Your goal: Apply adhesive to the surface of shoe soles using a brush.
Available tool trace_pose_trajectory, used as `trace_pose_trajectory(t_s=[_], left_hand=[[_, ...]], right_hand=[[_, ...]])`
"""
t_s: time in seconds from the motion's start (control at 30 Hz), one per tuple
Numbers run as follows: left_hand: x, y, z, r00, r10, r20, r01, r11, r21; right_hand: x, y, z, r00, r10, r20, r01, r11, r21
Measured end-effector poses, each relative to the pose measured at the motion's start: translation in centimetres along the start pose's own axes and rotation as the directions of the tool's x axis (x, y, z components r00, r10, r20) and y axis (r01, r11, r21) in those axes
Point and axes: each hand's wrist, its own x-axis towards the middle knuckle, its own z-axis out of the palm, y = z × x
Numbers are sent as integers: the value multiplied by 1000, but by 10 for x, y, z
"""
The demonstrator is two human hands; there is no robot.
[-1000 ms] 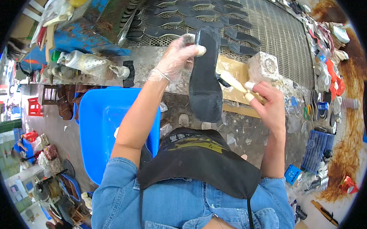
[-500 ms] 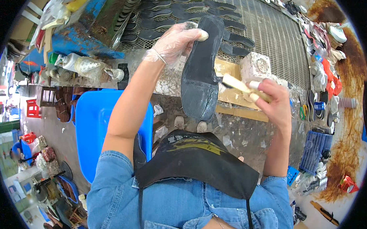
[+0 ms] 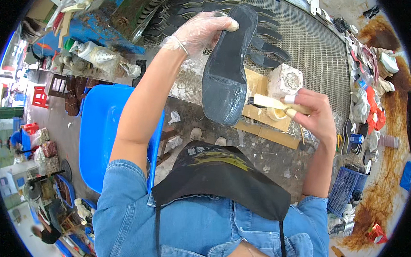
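Observation:
In a thin clear plastic glove, my left hand (image 3: 202, 33) pinches the edge of a black shoe sole (image 3: 226, 66) near its narrower far end. The sole hangs tilted, its broad end toward me, with a wet-looking shine on that part. My right hand (image 3: 313, 111), with white coverings on its fingertips, grips a pale-handled brush (image 3: 270, 101). Dark bristles point left, just beside the sole's right edge and apart from it. Under the brush stands a small pot (image 3: 277, 113) of pale yellowish stuff, partly hidden by the brush and fingers.
Several black soles (image 3: 268, 47) lie in rows on a mesh-topped bench (image 3: 316, 47). A stained white block-shaped container (image 3: 285, 79) stands behind the pot on cardboard. A blue plastic tub (image 3: 90, 141) is at my left, a blue crate (image 3: 345, 189) at the right. Crusted bottles (image 3: 99, 55) lie far left.
The brush has drawn slightly right and down, away from the sole's edge, uncovering the pot. My left hand and the sole have shifted a little up in view.

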Motion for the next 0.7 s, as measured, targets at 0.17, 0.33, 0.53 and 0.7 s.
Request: trace_pose_trajectory(t_s=[0.17,0.33,0.53,0.7], left_hand=[[4,6,15,999,27,-24,-28,997,-74],[27,-1,7,998,-5,-57,4,1000,-19],[93,-11,-16,999,-25,40,27,998,-60],[171,-30,-50,994,-72,79,78,994,-77]], right_hand=[[30,6,0,972,-32,-234,37,999,18],[21,31,-16,999,-12,50,8,997,82],[86,50,-11,967,-15,-255,32,998,60],[133,72,-17,993,-32,-111,38,998,54]])
